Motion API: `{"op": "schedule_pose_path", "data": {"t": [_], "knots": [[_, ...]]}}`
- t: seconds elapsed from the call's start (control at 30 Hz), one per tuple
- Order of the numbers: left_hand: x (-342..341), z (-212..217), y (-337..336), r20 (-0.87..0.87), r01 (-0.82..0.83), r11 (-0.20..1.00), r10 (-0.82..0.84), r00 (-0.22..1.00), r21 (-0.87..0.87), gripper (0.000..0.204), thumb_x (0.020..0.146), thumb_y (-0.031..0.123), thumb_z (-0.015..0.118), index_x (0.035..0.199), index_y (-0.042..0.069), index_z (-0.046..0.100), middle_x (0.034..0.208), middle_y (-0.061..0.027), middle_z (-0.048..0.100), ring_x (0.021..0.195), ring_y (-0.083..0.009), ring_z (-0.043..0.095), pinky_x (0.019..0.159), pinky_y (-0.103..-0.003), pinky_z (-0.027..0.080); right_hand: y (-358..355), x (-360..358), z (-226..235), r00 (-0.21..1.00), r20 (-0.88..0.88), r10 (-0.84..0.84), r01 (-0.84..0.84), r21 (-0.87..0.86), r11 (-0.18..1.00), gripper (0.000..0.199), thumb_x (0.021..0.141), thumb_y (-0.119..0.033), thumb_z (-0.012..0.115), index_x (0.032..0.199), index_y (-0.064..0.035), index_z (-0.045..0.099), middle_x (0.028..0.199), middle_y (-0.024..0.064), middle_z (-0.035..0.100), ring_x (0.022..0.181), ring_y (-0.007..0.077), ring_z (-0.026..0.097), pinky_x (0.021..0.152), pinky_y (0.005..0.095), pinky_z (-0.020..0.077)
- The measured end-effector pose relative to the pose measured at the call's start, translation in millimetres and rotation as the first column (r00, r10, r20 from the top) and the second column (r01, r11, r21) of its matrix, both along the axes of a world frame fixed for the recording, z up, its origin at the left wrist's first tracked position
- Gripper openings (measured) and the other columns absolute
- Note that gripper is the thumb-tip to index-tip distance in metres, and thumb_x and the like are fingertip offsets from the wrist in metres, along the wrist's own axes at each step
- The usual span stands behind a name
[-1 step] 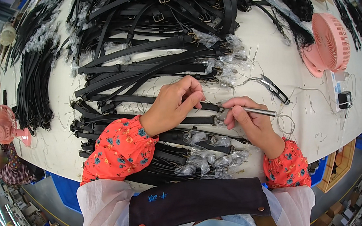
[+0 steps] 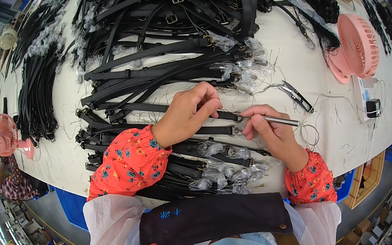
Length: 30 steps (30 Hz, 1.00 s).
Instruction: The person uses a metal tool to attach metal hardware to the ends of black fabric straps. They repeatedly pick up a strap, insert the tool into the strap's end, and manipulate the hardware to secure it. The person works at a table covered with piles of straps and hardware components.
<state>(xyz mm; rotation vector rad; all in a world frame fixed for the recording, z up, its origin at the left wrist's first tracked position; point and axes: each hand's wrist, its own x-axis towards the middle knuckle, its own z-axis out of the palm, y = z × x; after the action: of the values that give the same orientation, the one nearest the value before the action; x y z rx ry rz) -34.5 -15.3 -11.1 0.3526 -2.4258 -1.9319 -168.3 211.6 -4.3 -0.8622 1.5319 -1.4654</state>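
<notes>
Left hand (image 2: 188, 114) pinches flat black strap (image 2: 158, 108) (matte, leathery); right hand (image 2: 268, 127) grips slim metal tool (image 2: 280, 120).

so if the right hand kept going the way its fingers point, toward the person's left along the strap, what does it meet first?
Most likely the left hand. The right hand holds a thin metal tool at the end of the black strap, and the left fingertips pinch that same strap just beyond. Depth looks level, but it is hard to judge.

Long white worktable (image 2: 306, 72), pink desk fan (image 2: 357, 47), blue panel below, grey floor
</notes>
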Motion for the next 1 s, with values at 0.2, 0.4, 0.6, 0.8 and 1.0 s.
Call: {"op": "schedule_pose_path", "data": {"t": [0.2, 0.4, 0.6, 0.8, 1.0], "knots": [[-2, -5, -2, -0.169, -0.247, 0.963, 0.263, 0.95, 0.112, 0.012, 0.108, 0.009, 0.054, 0.117, 0.0, 0.053, 0.114, -0.0105, 0.067, 0.091, -0.0121, 0.069, 0.077, -0.024, 0.053, 1, 0, 0, 1.0, -0.011, -0.007, 0.007, -0.036, 0.999, 0.029, 0.111, -0.022, 0.052, 0.123, 0.0025, 0.064, 0.089, 0.0072, 0.069, 0.077, 0.0111, 0.066, 0.071, 0.0264, 0.0558], [2, 15, -3, -0.294, -0.142, 0.821, -0.033, 0.955, -0.553, 0.027, 0.082, 0.005, 0.078, 0.108, 0.01, 0.072, 0.113, -0.0091, 0.066, 0.105, -0.0281, 0.061, 0.087, -0.038, 0.048, 4, -1, -1, 0.999, -0.032, -0.034, 0.031, -0.094, 0.995, 0.028, 0.111, -0.019, 0.051, 0.123, 0.0023, 0.063, 0.089, 0.0078, 0.07, 0.076, 0.0108, 0.066, 0.07, 0.0259, 0.0564], [8, 6, 15, -0.253, -0.055, 0.556, -0.286, 0.924, -0.829, 0.026, 0.077, 0.012, 0.082, 0.101, 0.008, 0.073, 0.098, -0.0021, 0.064, 0.088, -0.023, 0.059, 0.074, -0.038, 0.045, 4, -1, -1, 0.999, -0.015, -0.035, 0.033, -0.103, 0.994, 0.028, 0.111, -0.019, 0.051, 0.124, 0.0026, 0.063, 0.088, 0.0075, 0.069, 0.075, 0.0106, 0.066, 0.07, 0.0254, 0.0562], [8, 14, 27, -0.176, -0.025, 0.392, -0.355, 0.918, -0.92, 0.018, 0.075, 0.007, 0.078, 0.09, 0.004, 0.068, 0.09, -0.0029, 0.062, 0.084, -0.0217, 0.059, 0.071, -0.036, 0.046, 3, -1, 0, 0.999, -0.005, -0.032, 0.032, -0.09, 0.995, 0.028, 0.111, -0.019, 0.05, 0.123, 0.0025, 0.063, 0.087, 0.0067, 0.069, 0.075, 0.0102, 0.066, 0.07, 0.0257, 0.0565], [0, 3, 21, -0.267, -0.039, 0.629, -0.273, 0.924, -0.776, 0.014, 0.078, 0.001, 0.074, 0.086, 0.005, 0.063, 0.088, -0.0067, 0.062, 0.083, -0.0277, 0.058, 0.072, -0.038, 0.049, 2, 0, -1, 0.999, 0.024, -0.029, 0.032, -0.101, 0.994, 0.029, 0.112, -0.021, 0.05, 0.122, 0.0025, 0.063, 0.086, 0.0053, 0.067, 0.075, 0.0101, 0.065, 0.069, 0.0265, 0.0573]]}}
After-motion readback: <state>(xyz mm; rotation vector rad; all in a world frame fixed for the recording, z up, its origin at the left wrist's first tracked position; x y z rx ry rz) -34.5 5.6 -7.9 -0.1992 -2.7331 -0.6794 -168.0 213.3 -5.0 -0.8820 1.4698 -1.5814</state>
